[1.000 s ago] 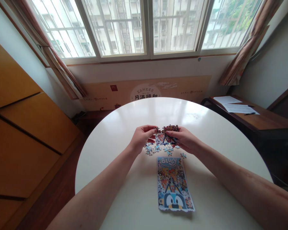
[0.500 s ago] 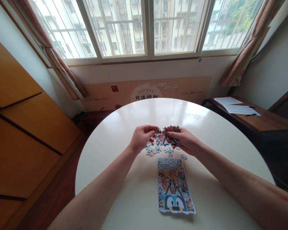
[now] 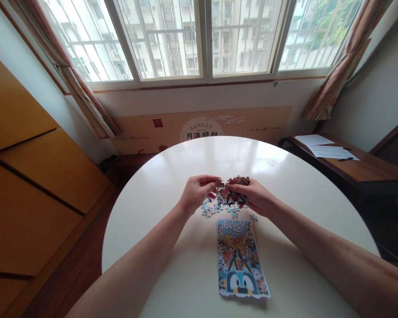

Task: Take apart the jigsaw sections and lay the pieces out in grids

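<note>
My right hand (image 3: 252, 194) grips a joined section of jigsaw puzzle (image 3: 236, 194) from its right side, the thumb lying across the front. The section is multicoloured, with dark lines in its lower part. At its upper left edge my left hand (image 3: 198, 191) pinches a small puzzle piece (image 3: 218, 181) between thumb and fingers. Whether that piece is joined to the section I cannot tell. Below the hands, several loose light-blue puzzle pieces (image 3: 207, 209) lie on the table. A printed Bluey picture sheet (image 3: 241, 260) with a torn lower edge lies nearer to me.
The round white table (image 3: 139, 221) has a glossy top. One loose piece (image 3: 254, 217) lies right of the others. To the right stands a brown side table (image 3: 371, 165) with paper sheets (image 3: 333, 152) and a pen. An orange-brown cabinet (image 3: 29, 212) is on the left.
The puzzle section in my right hand has been lowered and tilted slightly, and more of its front shows. My left hand has dropped a little with it, still pinching.
</note>
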`<action>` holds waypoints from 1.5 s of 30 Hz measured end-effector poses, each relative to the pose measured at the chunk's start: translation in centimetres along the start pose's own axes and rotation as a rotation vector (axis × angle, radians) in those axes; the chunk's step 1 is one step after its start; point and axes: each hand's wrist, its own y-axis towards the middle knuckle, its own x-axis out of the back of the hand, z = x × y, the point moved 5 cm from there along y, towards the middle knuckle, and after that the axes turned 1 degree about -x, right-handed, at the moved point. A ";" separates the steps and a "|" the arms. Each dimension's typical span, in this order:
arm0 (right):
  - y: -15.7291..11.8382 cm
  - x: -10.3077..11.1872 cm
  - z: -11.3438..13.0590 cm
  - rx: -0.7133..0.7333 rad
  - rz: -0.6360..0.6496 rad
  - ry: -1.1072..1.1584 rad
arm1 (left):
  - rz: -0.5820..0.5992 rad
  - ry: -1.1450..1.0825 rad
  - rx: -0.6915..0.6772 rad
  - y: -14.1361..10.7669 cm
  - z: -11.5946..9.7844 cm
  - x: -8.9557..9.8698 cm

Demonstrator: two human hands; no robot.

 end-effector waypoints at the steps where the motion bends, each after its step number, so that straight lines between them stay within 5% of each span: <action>1: -0.1 0.0 0.1 0.003 -0.002 -0.002 | -0.004 -0.010 0.012 0.0 0.0 0.0; 12: -0.1 0.0 0.6 0.102 -0.010 -0.100 | 0.043 -0.123 0.200 0.0 0.9 0.0; 21: 0.0 0.2 0.4 0.098 -0.028 -0.054 | -0.010 0.006 -0.059 0.1 -0.3 0.0; 39: -0.8 -0.4 1.3 0.200 -0.023 -0.194 | -0.049 -0.013 0.094 -0.1 0.0 0.2; 45: 0.0 1.0 0.9 0.088 -0.089 -0.060 | -0.057 0.278 -0.016 0.8 0.6 1.8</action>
